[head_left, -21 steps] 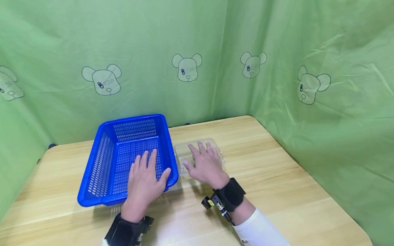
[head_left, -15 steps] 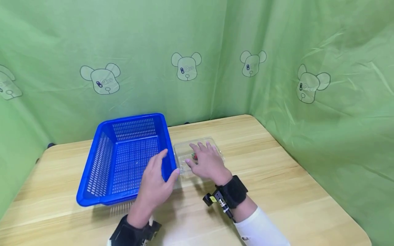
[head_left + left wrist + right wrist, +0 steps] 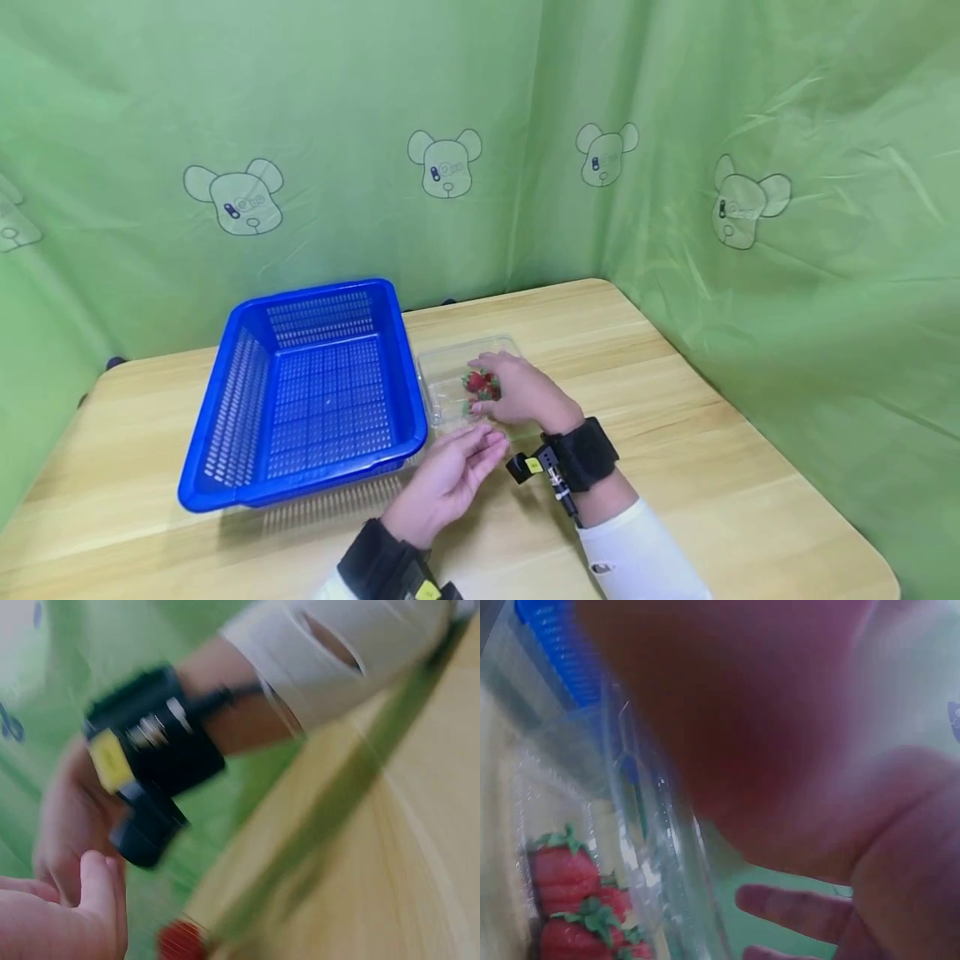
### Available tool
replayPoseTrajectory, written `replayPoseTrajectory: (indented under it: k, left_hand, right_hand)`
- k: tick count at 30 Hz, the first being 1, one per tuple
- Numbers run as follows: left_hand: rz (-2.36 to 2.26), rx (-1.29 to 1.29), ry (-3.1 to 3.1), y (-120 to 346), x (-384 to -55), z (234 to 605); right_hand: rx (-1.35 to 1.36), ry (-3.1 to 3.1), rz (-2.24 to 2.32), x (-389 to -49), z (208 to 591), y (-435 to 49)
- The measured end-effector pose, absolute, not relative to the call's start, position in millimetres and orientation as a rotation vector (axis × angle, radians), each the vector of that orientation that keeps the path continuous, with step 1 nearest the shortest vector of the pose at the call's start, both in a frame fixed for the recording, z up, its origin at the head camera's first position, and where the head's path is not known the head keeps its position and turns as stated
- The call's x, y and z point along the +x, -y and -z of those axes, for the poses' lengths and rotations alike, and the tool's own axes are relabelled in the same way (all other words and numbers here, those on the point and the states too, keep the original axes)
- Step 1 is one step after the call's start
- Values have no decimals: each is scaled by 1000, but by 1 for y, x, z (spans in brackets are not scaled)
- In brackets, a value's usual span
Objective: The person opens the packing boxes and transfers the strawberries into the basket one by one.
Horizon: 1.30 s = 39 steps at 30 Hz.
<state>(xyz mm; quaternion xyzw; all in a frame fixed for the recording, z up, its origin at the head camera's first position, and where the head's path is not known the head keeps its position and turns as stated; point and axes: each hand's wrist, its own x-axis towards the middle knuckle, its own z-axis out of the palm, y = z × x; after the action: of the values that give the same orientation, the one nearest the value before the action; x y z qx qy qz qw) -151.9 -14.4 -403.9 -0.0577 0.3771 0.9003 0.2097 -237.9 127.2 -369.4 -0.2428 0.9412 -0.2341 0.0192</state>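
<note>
A clear plastic clamshell box (image 3: 442,392) with several strawberries (image 3: 477,382) stands on the table. My right hand (image 3: 528,396) is over its right side, the thumb and bent fingers apart with the strawberries showing between them. My left hand (image 3: 446,479) is at the near edge of the box, palm partly turned up and fingertips close to the thumb; I cannot tell whether it pinches the edge. In the right wrist view the strawberries (image 3: 566,877), with green leaves, lie inside the clear plastic, and a blurred hand hides much of the box.
Left of the box stands a blue perforated plastic basket (image 3: 197,467), its right wall close to the box. The pale wooden table (image 3: 675,467) ends at green curtains (image 3: 337,125) behind and on both sides.
My left hand has moved from over the basket rightwards to the near edge of the box and turned its palm up. The right hand has shifted slightly right and bent its fingers, showing more strawberries.
</note>
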Motion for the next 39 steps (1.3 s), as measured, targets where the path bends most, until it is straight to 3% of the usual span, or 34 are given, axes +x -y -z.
replayPoseTrajectory:
  k: [6, 14, 29, 39]
  left_hand:
    - [-2538, -346, -1107, 6, -176, 434]
    - [-2522, -351, -1249, 2, -191, 440]
    - [-2494, -318, -1341, 1, -195, 445]
    - [-2502, -308, -1326, 2, -193, 444]
  right_hand:
    - [-770, -2962, 606, -242, 378, -123]
    - [-735, -3135, 531, -241, 382, -111]
    - [-571, -3380, 561, -244, 380, -107]
    - [-648, -3525, 727, -249, 365, -107]
